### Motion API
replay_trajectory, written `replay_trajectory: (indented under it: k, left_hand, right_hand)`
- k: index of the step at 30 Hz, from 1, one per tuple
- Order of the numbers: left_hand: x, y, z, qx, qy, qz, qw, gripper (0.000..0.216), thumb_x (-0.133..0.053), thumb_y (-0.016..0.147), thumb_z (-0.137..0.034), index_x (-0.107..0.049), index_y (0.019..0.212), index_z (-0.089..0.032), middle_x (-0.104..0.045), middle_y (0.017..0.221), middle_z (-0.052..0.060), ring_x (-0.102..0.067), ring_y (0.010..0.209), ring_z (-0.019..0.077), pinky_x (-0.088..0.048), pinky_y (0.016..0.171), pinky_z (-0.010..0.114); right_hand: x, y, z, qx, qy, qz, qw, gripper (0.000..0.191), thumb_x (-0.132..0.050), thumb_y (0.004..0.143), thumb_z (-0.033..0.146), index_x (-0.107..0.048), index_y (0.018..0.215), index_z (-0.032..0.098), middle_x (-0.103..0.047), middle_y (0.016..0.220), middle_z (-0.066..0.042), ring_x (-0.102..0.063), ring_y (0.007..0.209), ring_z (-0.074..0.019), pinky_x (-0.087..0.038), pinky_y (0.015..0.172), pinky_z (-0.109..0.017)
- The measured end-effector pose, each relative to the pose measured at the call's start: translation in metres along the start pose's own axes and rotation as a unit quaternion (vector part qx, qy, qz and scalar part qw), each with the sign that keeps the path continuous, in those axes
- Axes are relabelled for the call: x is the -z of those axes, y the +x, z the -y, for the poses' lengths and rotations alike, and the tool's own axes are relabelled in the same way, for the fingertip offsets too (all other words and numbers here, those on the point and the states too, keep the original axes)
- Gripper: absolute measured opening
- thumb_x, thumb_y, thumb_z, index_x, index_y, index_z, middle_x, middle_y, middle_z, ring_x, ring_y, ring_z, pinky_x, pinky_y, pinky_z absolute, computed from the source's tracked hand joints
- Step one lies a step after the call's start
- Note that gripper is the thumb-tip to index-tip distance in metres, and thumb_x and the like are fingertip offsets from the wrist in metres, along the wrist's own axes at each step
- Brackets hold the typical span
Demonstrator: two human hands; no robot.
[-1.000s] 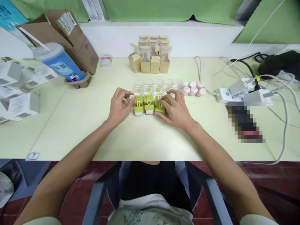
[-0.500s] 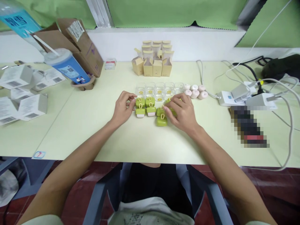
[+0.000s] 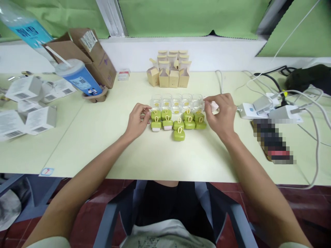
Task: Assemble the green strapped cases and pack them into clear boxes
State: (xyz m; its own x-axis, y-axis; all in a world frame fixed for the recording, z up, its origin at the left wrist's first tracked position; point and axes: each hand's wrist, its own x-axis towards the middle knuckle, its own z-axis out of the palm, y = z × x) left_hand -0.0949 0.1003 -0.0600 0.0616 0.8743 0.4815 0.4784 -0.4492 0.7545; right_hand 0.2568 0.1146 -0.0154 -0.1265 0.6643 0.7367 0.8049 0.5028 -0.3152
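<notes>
My left hand [image 3: 139,119] is at the left end of two rows of small green cases [image 3: 179,135] with pale loop straps, its fingertips curled together by the nearest case. Two cases at the left show a pale pink lower part. My right hand [image 3: 221,112] covers most of a cluster of small pink rounded pieces [image 3: 214,106]; one shows through the gap between thumb and forefinger. Its fingertips come together beside the right end of a row of clear plastic cups [image 3: 176,100] with yellow marks. What the fingertips of either hand hold is too small or hidden.
Small open cardboard boxes [image 3: 168,74] stand by the wall. At left are white boxes [image 3: 42,120], a blue drink cup [image 3: 82,81] and a brown carton [image 3: 102,65]. Chargers on a power strip [image 3: 249,112], cables and a pixelated dark object [image 3: 271,141] lie at right.
My right hand has left the green cases and moved right and slightly away, to the pink pieces. The green cases at right now show. My left hand stays beside the row.
</notes>
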Motion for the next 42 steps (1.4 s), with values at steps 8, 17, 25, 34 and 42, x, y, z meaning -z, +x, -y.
replay_trajectory:
  k: [8,17,25,34,42]
  left_hand:
    - [-0.001,0.003,0.005,0.055,-0.023,-0.013,0.998,0.013,-0.066,0.104,-0.031,-0.07,0.113,-0.023,-0.061,0.11,0.004,-0.07,0.078,0.0116,-0.062,0.057,0.021]
    - [-0.001,-0.017,-0.025,-0.23,0.182,-0.07,0.954,0.016,-0.065,0.104,-0.037,-0.07,0.116,-0.027,-0.072,0.106,0.008,-0.07,0.098,0.0262,-0.061,0.086,0.047]
    - [-0.044,-0.041,-0.056,-0.386,0.276,0.152,0.867,0.048,-0.071,0.103,-0.035,-0.062,0.15,-0.025,-0.073,0.152,0.015,-0.062,0.145,0.0429,-0.055,0.113,0.067]
    - [-0.032,-0.041,-0.075,-0.526,0.289,0.136,0.789,0.025,-0.064,0.111,-0.04,-0.072,0.128,-0.024,-0.083,0.123,0.008,-0.078,0.117,0.0267,-0.062,0.108,0.049]
    - [-0.022,-0.038,-0.074,-0.481,0.239,0.26,0.802,0.046,-0.047,0.115,-0.033,-0.06,0.159,-0.022,-0.067,0.163,0.012,-0.059,0.156,0.031,-0.051,0.127,0.052]
  right_hand:
    - [0.019,0.006,-0.077,-0.042,-0.036,0.03,0.998,0.021,-0.056,0.1,0.024,-0.075,0.108,0.026,-0.077,0.107,-0.013,-0.07,0.107,-0.0345,-0.058,0.092,-0.053]
    - [0.023,-0.014,-0.098,-0.064,-0.159,0.149,0.974,0.036,-0.069,0.094,0.032,-0.08,0.126,0.02,-0.072,0.116,-0.019,-0.065,0.104,-0.0358,-0.049,0.079,-0.045]
    - [0.02,-0.016,-0.094,-0.115,-0.163,0.142,0.97,0.031,-0.065,0.092,0.028,-0.079,0.117,0.017,-0.068,0.121,-0.02,-0.062,0.082,-0.0267,-0.053,0.076,-0.046]
    - [0.024,-0.005,-0.046,-0.182,0.252,-0.164,0.936,0.03,-0.065,0.104,0.052,-0.071,0.12,0.027,-0.069,0.123,-0.016,-0.071,0.082,-0.0251,-0.06,0.073,-0.046]
    - [-0.006,-0.027,0.002,-0.183,0.361,0.023,0.914,0.045,-0.056,0.107,0.063,-0.065,0.142,0.035,-0.074,0.106,-0.008,-0.076,0.089,-0.03,-0.062,0.073,-0.05]
